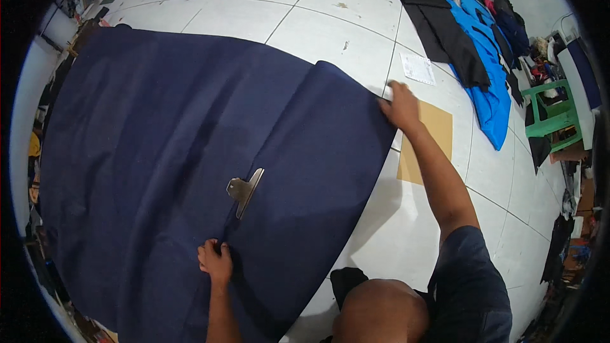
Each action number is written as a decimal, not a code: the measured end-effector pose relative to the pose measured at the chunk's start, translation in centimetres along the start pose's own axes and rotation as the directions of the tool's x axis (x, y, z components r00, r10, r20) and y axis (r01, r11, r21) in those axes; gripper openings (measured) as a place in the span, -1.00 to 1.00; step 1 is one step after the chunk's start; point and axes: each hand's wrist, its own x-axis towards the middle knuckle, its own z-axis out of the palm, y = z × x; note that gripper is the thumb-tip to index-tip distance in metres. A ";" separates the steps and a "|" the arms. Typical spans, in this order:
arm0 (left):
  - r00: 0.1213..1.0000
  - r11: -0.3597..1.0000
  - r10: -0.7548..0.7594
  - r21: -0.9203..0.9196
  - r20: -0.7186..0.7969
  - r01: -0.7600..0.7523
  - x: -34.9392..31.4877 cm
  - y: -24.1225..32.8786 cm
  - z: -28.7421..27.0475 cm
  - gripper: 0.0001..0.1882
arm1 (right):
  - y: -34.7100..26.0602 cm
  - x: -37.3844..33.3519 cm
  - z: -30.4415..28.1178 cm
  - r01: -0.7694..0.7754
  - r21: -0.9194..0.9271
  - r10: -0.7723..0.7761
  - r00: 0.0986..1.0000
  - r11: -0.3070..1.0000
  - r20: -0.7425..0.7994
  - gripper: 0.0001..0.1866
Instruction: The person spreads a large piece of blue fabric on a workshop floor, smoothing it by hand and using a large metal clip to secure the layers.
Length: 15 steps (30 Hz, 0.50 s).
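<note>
A large sheet of navy blue fabric (pixel 171 121) is spread over the floor, with raised folds running along it. A wide silver metal clip (pixel 243 192) grips one of these folds near the middle of the sheet. Just below the clip, my left hand (pixel 216 260) is closed on the same fold, pinching it between thumb and fingers. My right arm reaches out to the fabric's far right corner. There my right hand (pixel 403 108) holds the edge, its thumb on the navy side; part of its grip is hidden.
Tan cardboard (pixel 426 143) lies under my right forearm, with a white paper slip (pixel 417 68) beyond it. Black cloth pieces (pixel 445 32) and bright blue fabric (pixel 486 101) lie at the right. A green plastic stool (pixel 556 114) stands by the cluttered right wall.
</note>
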 end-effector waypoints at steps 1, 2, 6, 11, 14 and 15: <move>1.000 1.000 0.008 -0.004 -0.003 -0.008 -0.5 0.0 0.8 -0.65 | -2.4 1.0 0.7 0.089 0.119 -0.085 0.996 0.989 -0.033 -0.49; 0.986 0.996 0.070 0.060 -0.152 -0.061 -1.4 -0.5 0.3 -0.65 | -5.9 1.8 2.1 0.196 0.259 -0.204 0.979 0.946 0.006 -0.46; 0.946 0.986 0.165 0.083 -0.278 -0.148 -2.7 0.4 1.7 -0.60 | -13.4 4.3 7.6 0.326 0.202 -0.348 0.934 0.924 0.085 -0.37; 0.931 0.996 0.090 0.028 -0.354 -0.085 -3.8 1.5 3.5 -0.61 | -15.3 4.1 11.7 0.190 -0.061 -0.185 0.979 0.980 0.086 -0.30; 0.929 0.994 0.049 0.105 -0.367 -0.011 -4.8 2.3 3.8 -0.58 | -15.2 3.9 11.9 0.217 -0.019 -0.216 0.974 0.976 0.069 -0.32; 0.933 0.995 0.028 0.101 -0.360 0.009 -4.9 2.3 3.7 -0.58 | -15.2 4.0 12.0 0.224 -0.008 -0.224 0.974 0.974 0.028 -0.32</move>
